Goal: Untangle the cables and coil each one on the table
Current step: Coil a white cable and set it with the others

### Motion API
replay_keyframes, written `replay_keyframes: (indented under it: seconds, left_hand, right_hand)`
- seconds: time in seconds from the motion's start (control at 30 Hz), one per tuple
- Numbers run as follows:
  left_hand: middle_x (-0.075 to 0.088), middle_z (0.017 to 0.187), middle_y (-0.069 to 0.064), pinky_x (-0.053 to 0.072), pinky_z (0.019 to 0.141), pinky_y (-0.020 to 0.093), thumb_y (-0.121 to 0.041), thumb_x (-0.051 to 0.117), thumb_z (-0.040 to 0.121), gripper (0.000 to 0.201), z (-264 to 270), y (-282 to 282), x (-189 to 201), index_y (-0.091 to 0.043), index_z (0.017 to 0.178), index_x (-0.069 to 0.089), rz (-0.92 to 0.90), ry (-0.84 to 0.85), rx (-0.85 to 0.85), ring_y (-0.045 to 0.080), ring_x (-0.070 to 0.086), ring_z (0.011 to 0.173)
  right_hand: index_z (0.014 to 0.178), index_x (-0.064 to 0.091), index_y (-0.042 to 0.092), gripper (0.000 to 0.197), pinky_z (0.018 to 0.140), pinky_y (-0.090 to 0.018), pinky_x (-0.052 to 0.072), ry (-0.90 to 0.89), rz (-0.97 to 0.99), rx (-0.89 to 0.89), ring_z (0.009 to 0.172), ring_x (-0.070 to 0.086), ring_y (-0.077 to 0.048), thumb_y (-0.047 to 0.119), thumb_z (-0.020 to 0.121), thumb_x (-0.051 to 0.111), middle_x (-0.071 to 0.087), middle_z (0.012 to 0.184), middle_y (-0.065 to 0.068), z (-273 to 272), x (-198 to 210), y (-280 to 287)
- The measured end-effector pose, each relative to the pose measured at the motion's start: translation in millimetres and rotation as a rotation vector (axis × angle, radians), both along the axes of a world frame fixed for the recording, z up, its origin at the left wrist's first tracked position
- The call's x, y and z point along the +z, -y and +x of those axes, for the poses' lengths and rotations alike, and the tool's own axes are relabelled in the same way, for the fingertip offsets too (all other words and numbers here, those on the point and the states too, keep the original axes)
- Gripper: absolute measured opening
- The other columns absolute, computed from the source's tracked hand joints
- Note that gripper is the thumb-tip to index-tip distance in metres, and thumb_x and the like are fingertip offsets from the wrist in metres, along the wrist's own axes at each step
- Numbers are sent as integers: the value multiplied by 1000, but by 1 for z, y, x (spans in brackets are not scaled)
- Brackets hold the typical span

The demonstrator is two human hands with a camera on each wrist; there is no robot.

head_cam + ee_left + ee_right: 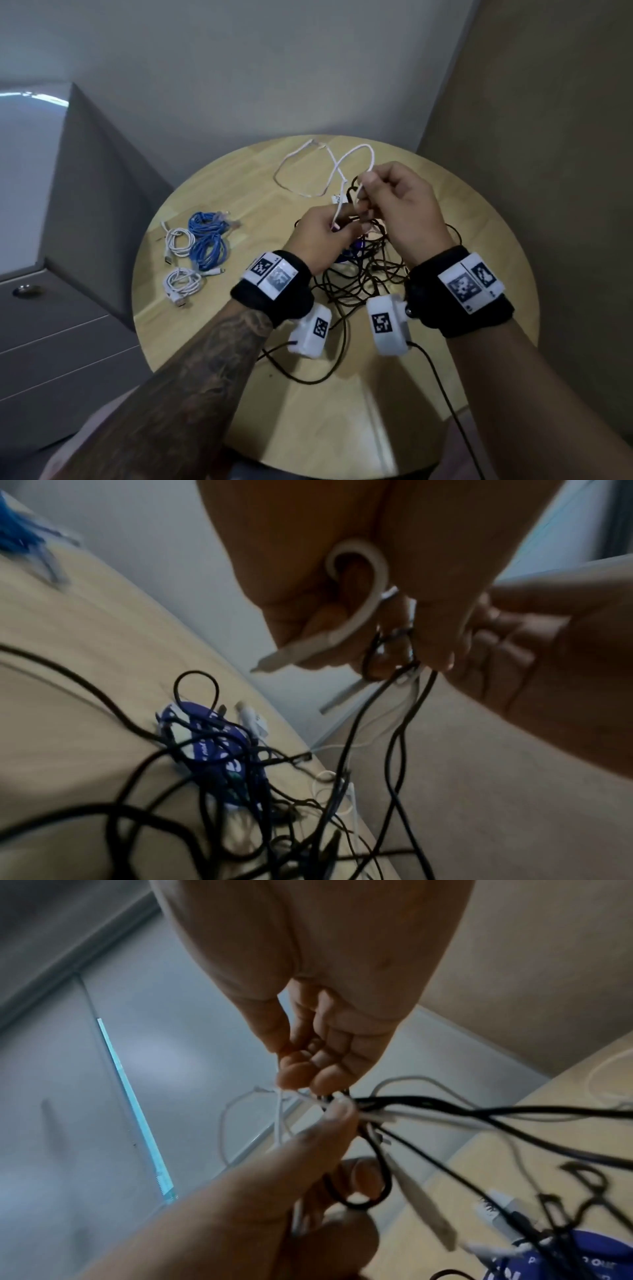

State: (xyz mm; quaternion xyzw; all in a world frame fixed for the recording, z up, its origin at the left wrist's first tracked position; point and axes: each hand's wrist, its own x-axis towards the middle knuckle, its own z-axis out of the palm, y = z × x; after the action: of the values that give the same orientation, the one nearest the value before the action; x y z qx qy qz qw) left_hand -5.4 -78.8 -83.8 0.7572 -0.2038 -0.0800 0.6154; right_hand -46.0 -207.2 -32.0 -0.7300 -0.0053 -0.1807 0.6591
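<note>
Both hands are up over the round surface (239, 404). The left hand (320, 236) pinches the white cable (337, 178) near its plug; the right hand (400, 209) has fingertips closed on the same cable where black cables (359, 284) knot round it, tangle lying below.

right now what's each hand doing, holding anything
Left hand: fingers curled round the white cable, near its plug end.
Right hand: pinching the same white cable where it meets the black cables.

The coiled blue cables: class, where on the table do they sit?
In the head view, the coiled blue cables lie on the round table's left side, beside the coiled white cables, left of the left hand.
</note>
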Motion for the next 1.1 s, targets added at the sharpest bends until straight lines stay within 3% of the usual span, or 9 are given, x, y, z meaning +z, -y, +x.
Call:
replay_keyframes:
  seconds: [0.13, 0.3, 0.43, 0.53, 0.63, 0.73, 0.9, 1.0, 1.1]
  left_hand:
    - [59, 61, -5, 36, 53, 14, -14, 56, 97, 25, 1, -1, 9, 2, 80, 64, -48, 21, 84, 1, 46, 49]
    - [62, 68, 10, 26, 42, 19, -19, 53, 98, 24, 4, -13, 20, -7, 104, 73, -291, -253, 163, 18, 43, 47]
    - [58, 71, 5, 25, 44, 19, -21, 56, 97, 22, 9, -23, 21, -6, 93, 71, -279, -227, 218, 10, 27, 41]
    - [58, 76, 6, 31, 46, 17, -22, 53, 95, 23, 15, -35, 24, -17, 93, 76, -289, -184, 372, 11, 25, 45]
    - [56, 73, 10, 33, 48, 21, -19, 49, 95, 26, 26, -57, 34, -20, 85, 73, -372, -174, 461, 11, 24, 45]
    - [73, 84, 8, 26, 45, 22, -17, 43, 100, 27, 28, -69, 45, -17, 86, 66, -462, -165, 365, 11, 22, 45]
    - [61, 60, -2, 25, 44, 24, -21, 39, 104, 27, 30, -86, 70, -16, 92, 63, -656, -113, 374, 9, 29, 42]
    - [60, 61, 1, 30, 42, 24, -23, 41, 104, 27, 26, -91, 72, -14, 97, 65, -625, -156, 275, 7, 32, 39]
    - [62, 68, 5, 29, 46, 27, -22, 42, 103, 27, 15, -78, 61, -10, 102, 67, -563, -260, 156, 6, 31, 37]
  right_hand:
    - [103, 63, 20, 5, 76, -18, 47, 85, -271, -140, 87, 62, -5, 22, 100, 59, 67, 101, 3, 0, -21, 11]
    - [101, 61, 26, 5, 64, -27, 47, -181, -613, -71, 70, 59, -5, 30, 98, 62, 64, 84, 9, -7, -48, 24]
    - [91, 66, 18, 16, 58, -18, 45, -228, -537, 7, 67, 58, -7, 29, 100, 59, 66, 77, 3, -9, -42, 28]
    - [80, 63, 18, 25, 64, -32, 41, -437, -729, -56, 71, 56, -18, 33, 100, 56, 59, 71, 1, -5, -47, 48]
    - [73, 61, 20, 26, 70, -33, 39, -645, -833, -119, 83, 59, -28, 29, 97, 57, 61, 76, -2, -1, -59, 70]
    - [89, 70, 7, 24, 78, -33, 46, -771, -913, -146, 95, 62, -33, 24, 98, 55, 67, 93, -14, 7, -67, 81]
    - [103, 70, 0, 28, 85, -34, 49, -962, -997, -146, 103, 62, -35, 23, 97, 57, 68, 113, -21, 8, -82, 96]
    - [123, 65, 13, 40, 93, -35, 49, -907, -1009, -133, 111, 61, -30, 38, 92, 65, 65, 124, -11, 4, -71, 90]
    - [131, 61, 22, 45, 96, -37, 50, -471, -860, -265, 114, 61, -21, 43, 92, 66, 61, 129, -1, -2, -42, 60]
